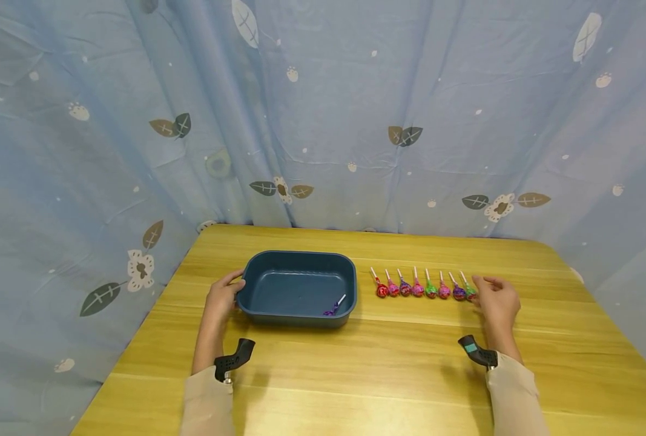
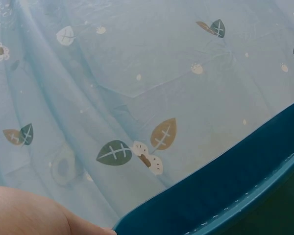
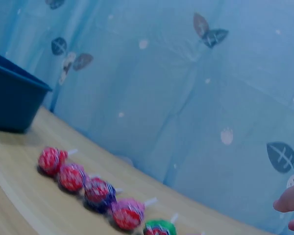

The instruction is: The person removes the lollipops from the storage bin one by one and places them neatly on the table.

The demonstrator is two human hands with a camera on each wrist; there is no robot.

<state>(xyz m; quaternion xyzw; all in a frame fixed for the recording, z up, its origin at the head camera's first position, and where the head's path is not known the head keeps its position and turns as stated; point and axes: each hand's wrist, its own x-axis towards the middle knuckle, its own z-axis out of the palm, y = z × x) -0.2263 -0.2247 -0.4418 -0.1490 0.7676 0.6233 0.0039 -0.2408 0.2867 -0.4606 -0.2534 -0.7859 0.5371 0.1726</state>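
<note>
My left hand (image 1: 223, 297) grips the left end of a dark blue plastic basin (image 1: 301, 320), its thumb at the rim. In the left wrist view, the thumb (image 2: 49, 215) meets the basin wall (image 2: 210, 181). One purple-wrapped lollipop (image 1: 332, 310) lies inside, near the front right corner. To the right of the basin, several lollipops stand in a row, sticks pointing away, from a red one (image 1: 381, 290) to a green one (image 1: 470, 293). My right hand (image 1: 498, 301) is at the row's right end, beside that green lollipop, fingers loosely bent and apart with nothing seen between them.
A wooden table (image 1: 355, 375) carries everything. Behind it and at the sides hangs a blue curtain (image 1: 333, 121) printed with leaves and flowers. A black wrist mount shows on each forearm, above light sleeves.
</note>
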